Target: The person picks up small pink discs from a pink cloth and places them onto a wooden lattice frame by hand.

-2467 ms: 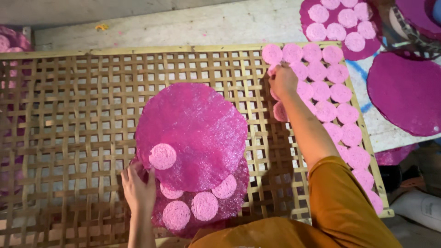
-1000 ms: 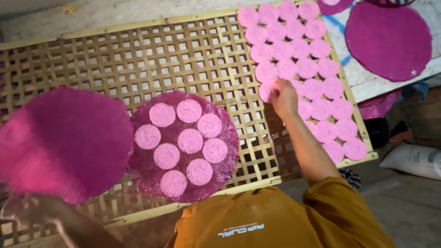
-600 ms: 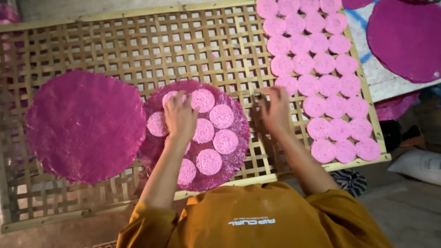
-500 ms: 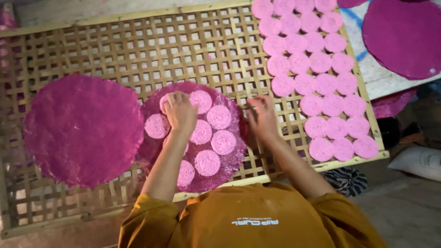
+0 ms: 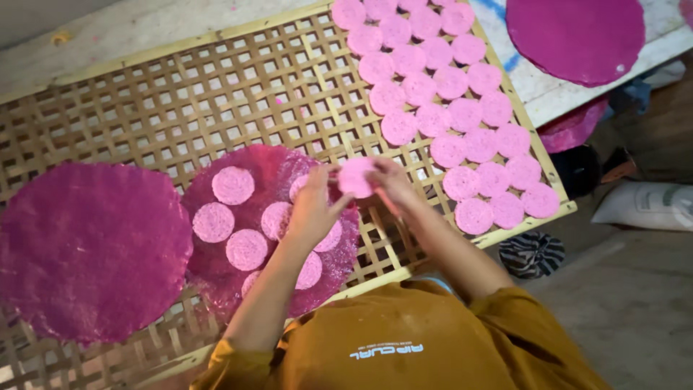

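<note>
My left hand and my right hand meet over the bamboo lattice rack, both pinching one small pale pink disc lifted just above it. Under my left hand lies a round dark magenta sheet carrying several more small pink discs. A bare dark magenta sheet lies flat on the rack to the left. At the right end of the rack, several rows of pink discs lie side by side.
Another large magenta sheet rests on a white surface beyond the rack's right edge. On the floor at right are a white sack, a striped cloth bundle and dark items. My orange shirt fills the bottom of the view.
My left hand set the large top sheet down on the left. Both hands came to the sheet with discs, and one disc is now lifted between them.
</note>
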